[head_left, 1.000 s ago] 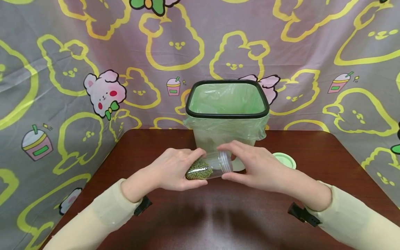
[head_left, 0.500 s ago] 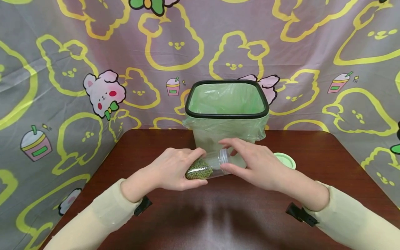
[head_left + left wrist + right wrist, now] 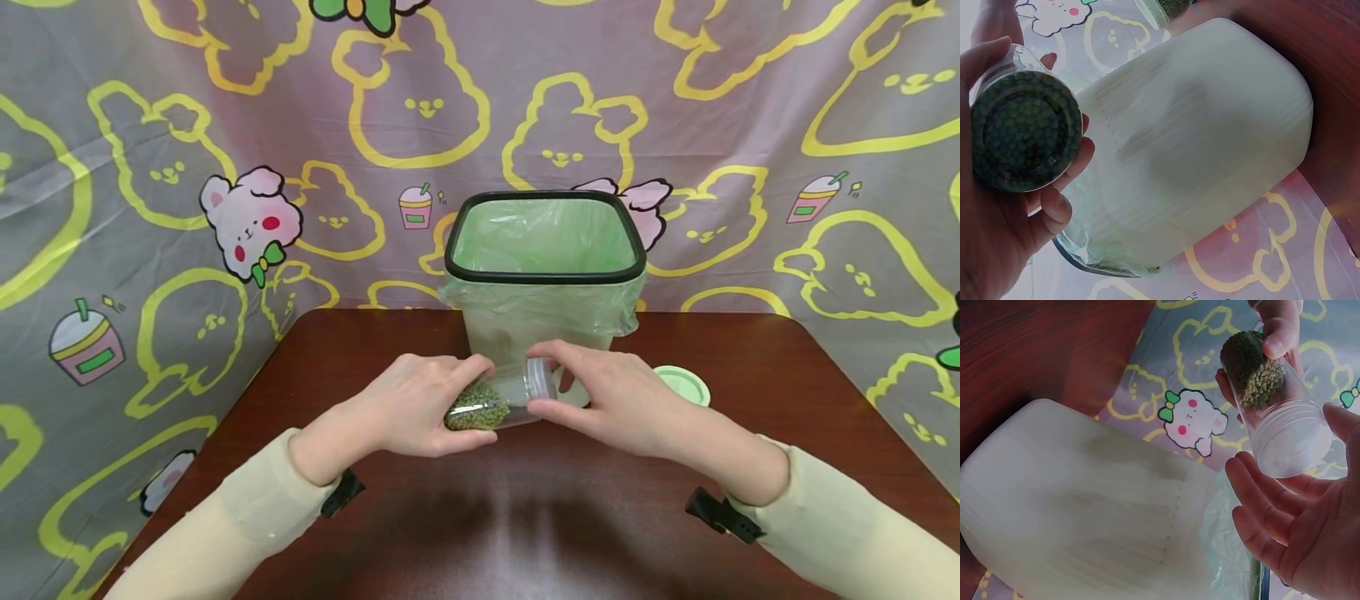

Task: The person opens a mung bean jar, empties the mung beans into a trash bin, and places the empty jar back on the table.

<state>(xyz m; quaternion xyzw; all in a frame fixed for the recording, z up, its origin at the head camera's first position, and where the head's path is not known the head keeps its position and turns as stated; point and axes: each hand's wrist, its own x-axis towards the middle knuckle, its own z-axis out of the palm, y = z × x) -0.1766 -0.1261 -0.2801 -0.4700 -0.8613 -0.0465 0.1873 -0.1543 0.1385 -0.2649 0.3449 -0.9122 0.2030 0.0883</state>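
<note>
A clear jar (image 3: 517,387) partly filled with small green beans (image 3: 477,408) lies on its side in the air in front of the bin. My left hand (image 3: 416,406) grips its bean-filled base, which faces the camera in the left wrist view. At the other end is a translucent ridged lid (image 3: 1291,440). My right hand (image 3: 618,398) has thumb and fingers round this lid, the thumb on one side and the fingertips on the other. The beans sit toward the jar's base.
A pale bin (image 3: 525,321) with a black rim and a green liner bag stands behind the hands on the dark wooden table (image 3: 360,342). Right of it is a pale green lid (image 3: 684,383); the left wrist view shows a second jar of beans (image 3: 1172,7) there. Patterned cloth (image 3: 442,75) hangs behind.
My right hand's fingers loosened from the lid half a second ago, spreading slightly, and now close round it again. The left hand and jar have hardly moved.
</note>
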